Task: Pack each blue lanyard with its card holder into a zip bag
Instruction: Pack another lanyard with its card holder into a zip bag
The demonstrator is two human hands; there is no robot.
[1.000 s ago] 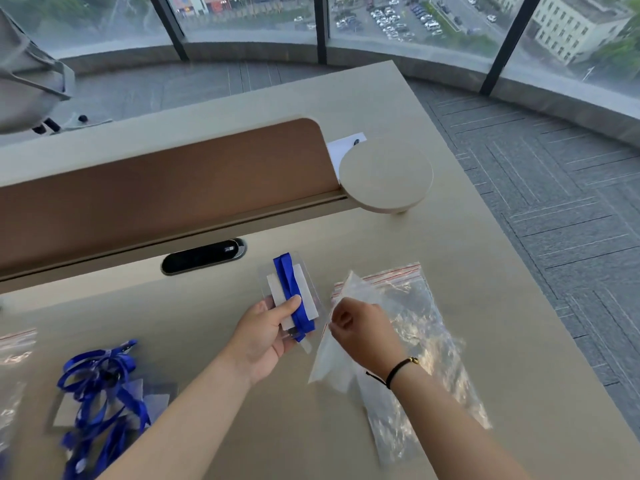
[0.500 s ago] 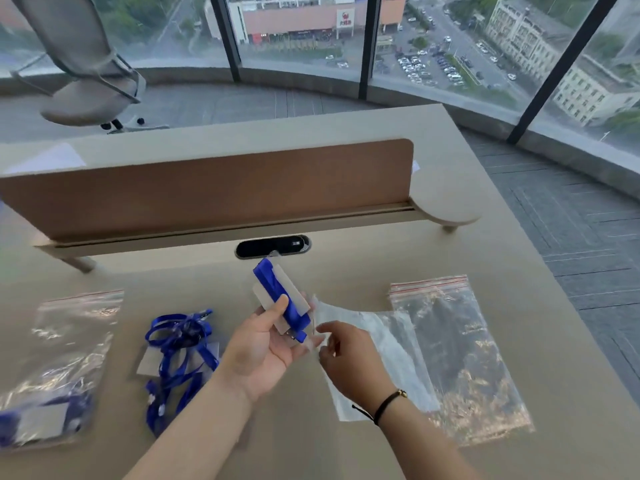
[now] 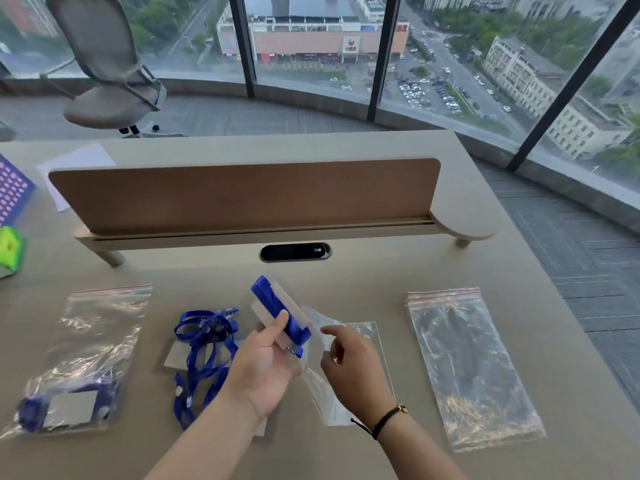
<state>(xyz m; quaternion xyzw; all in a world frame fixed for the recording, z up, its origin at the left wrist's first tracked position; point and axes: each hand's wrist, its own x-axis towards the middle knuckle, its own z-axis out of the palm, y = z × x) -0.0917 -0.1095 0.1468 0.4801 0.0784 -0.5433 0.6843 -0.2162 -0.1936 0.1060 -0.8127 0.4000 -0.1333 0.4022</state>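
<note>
Centrally, left hand (image 3: 266,362) gripping clear card holder wrapped in folded blue lanyard (image 3: 280,315) above beige desk (image 3: 381,271), right hand (image 3: 353,365) loose-fingered over clear zip bag (image 3: 360,341), holding nothing, packed bag (image 3: 79,368) far left, empty bags (image 3: 467,365) right.

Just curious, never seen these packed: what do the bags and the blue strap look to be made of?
The zip bags look like thin clear glossy plastic: see-through, crinkled, glinting. The blue lanyard in the left hand seems flat woven fabric, slightly shiny.
</note>
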